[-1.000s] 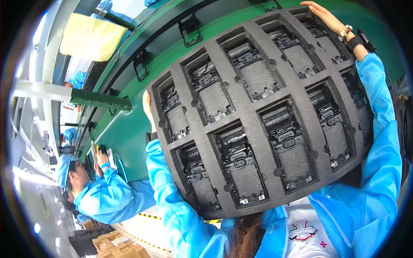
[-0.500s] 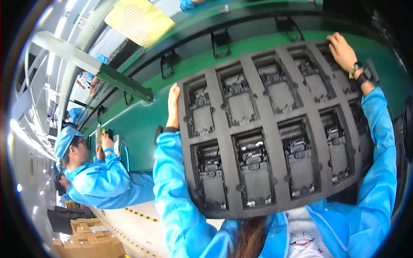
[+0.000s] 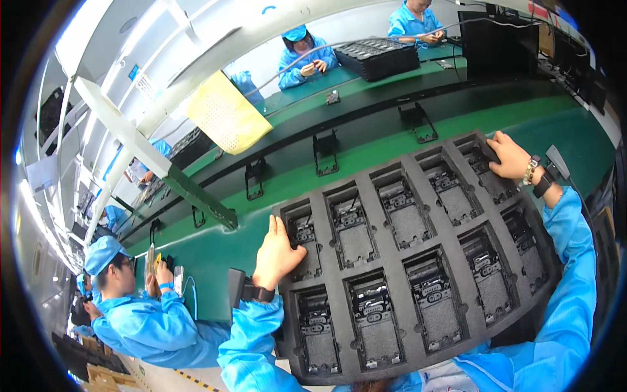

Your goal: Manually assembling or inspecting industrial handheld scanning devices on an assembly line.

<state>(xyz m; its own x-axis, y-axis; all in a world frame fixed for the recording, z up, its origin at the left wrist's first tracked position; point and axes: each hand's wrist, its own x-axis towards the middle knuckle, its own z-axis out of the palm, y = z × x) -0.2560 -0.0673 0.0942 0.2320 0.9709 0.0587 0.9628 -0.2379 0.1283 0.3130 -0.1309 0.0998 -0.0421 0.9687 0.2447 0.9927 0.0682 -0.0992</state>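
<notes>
A large black foam tray [image 3: 386, 261] lies tilted in front of me, its near edge close to my body. Each of its pockets holds a dark phone frame [image 3: 373, 317] with small parts at its upper end. My left hand [image 3: 277, 253] grips the tray's left side, fingers stretched along the outside and thumb over the rim. At the far right corner, my right hand [image 3: 513, 158] is closed on the rim, fingertips over the edge. The tray's underside is hidden.
Beyond the green bench [image 3: 222, 261] runs a belt carrying black brackets [image 3: 324, 153]. A green-and-white post [image 3: 196, 193] rises at the left. One co-worker [image 3: 140, 307] sits left; others work across the belt near a stack of black trays [image 3: 375, 57].
The view has tilted up, bringing the workers across the belt into sight. The tray sits lower in the picture. My left hand's thumb now shows over the tray's rim.
</notes>
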